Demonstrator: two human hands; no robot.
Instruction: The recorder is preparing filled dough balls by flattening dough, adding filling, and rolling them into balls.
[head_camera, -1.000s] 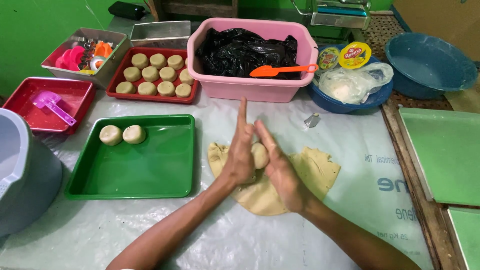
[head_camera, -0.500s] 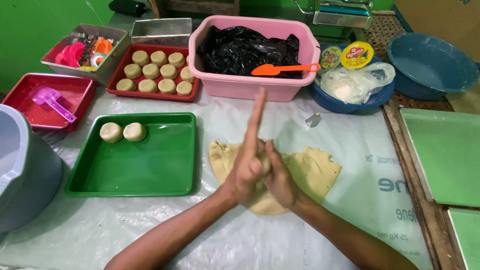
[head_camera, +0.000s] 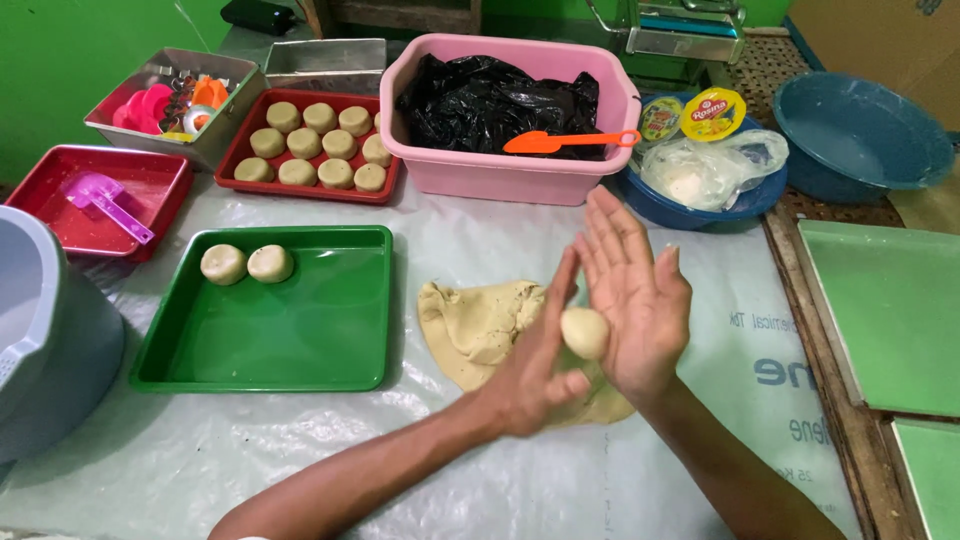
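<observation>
Nearest, the left hand (head_camera: 530, 375) comes in edge-on, fingers straight toward one o'clock, its thumb side touching a small dough ball (head_camera: 585, 332). The ball is round, no long axis to call, resting on the spread palm of the right hand (head_camera: 635, 300). Beneath lies the flat dough slab (head_camera: 480, 325). At one o'clock, far off, two round yellow-lidded packs (head_camera: 712, 113) sit by a blue bowl (head_camera: 660, 205).

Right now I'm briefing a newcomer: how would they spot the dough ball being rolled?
Find the green rectangular plastic tray; right of it lies a flat beige dough slab. Above its right edge, the smooth pale dough ball sits between left hand and right hand, unlike the trayed ones.
</observation>
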